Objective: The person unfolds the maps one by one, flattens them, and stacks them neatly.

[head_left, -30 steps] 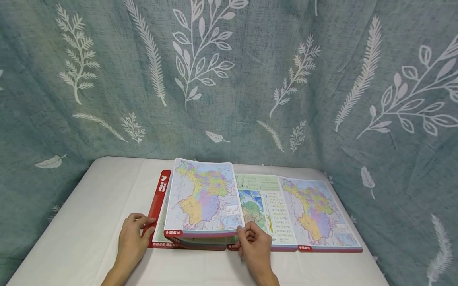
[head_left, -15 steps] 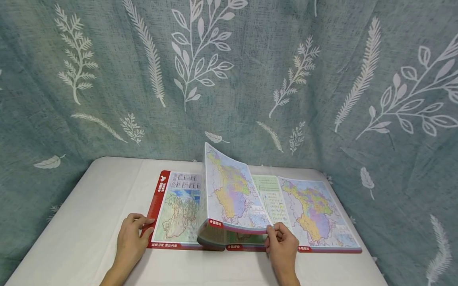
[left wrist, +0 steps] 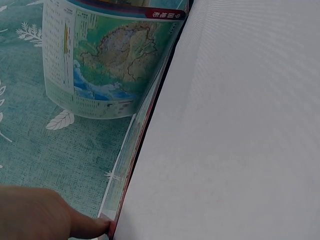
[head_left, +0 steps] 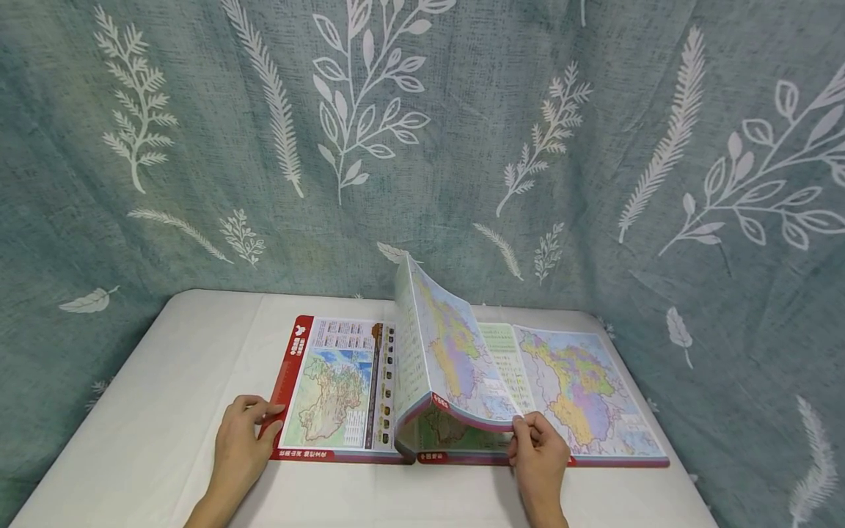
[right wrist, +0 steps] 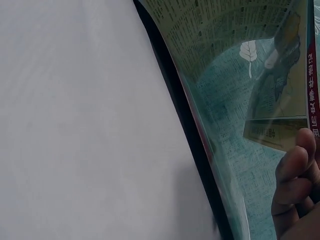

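Observation:
A laminated folding map (head_left: 333, 400) with red borders lies spread across the table in the head view. My left hand (head_left: 238, 444) rests its thumb and fingertips on the red left strip. In the left wrist view, a digit (left wrist: 90, 225) touches that edge. My right hand (head_left: 541, 451) pinches the near right corner of a raised leaf (head_left: 455, 352), printed with a coloured map. The leaf stands tilted, bent along a fold near the middle. Its underside (left wrist: 120, 55) shows a green relief map in the left wrist view. The right fingertips (right wrist: 306, 140) grip its border in the right wrist view.
A flat map panel (head_left: 574, 389) lies at the right, partly behind my right hand. The white table (head_left: 205, 352) extends on both sides and in front. Behind it hangs a teal curtain (head_left: 462, 183) with white leaf prints.
My right hand has moved rightward, drawing the leaf's corner along. The leaf has swung up from above the left panel, uncovering that panel. My left hand has stayed at the left strip.

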A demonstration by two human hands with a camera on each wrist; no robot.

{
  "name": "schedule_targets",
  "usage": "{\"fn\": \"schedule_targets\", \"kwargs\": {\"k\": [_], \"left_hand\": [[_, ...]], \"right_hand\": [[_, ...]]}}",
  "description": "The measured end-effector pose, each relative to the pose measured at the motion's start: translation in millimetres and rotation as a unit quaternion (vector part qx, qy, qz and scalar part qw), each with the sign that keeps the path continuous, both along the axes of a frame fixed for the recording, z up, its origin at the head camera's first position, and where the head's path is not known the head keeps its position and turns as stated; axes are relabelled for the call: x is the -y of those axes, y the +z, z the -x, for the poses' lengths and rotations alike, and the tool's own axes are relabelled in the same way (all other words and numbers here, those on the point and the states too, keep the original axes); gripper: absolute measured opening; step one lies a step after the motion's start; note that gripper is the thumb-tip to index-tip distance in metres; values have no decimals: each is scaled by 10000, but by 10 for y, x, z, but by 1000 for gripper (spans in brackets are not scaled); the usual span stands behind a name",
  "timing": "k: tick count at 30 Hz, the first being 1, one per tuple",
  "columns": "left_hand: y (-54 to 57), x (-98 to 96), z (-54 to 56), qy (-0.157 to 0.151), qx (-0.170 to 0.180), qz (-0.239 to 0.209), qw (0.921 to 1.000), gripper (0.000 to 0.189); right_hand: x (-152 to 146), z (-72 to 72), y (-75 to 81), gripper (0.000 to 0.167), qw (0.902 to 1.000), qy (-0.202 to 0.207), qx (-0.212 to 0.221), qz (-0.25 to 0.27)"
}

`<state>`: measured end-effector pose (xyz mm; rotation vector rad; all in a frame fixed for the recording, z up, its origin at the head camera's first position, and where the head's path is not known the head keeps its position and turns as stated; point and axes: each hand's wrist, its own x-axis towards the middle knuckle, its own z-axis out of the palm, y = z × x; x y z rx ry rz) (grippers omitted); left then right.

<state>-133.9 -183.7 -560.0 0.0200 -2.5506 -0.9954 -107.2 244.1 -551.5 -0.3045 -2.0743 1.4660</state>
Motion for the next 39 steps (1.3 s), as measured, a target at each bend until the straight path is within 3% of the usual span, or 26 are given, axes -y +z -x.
{"fn": "schedule_targets", "kwargs": {"k": [10, 19, 39], "left_hand": [[13, -5, -1, 73, 429, -113, 9990, 25], [-6, 0, 26, 59, 212, -96, 9997, 24], [-32, 22, 11, 39, 383, -119, 9992, 24]], "right_hand": [[-74, -8, -12, 28, 9999, -97, 23, 62], [-182, -7, -5, 26, 9995, -298, -112, -90], [-442, -88, -19, 26, 9958, -727, 348, -431]]}}
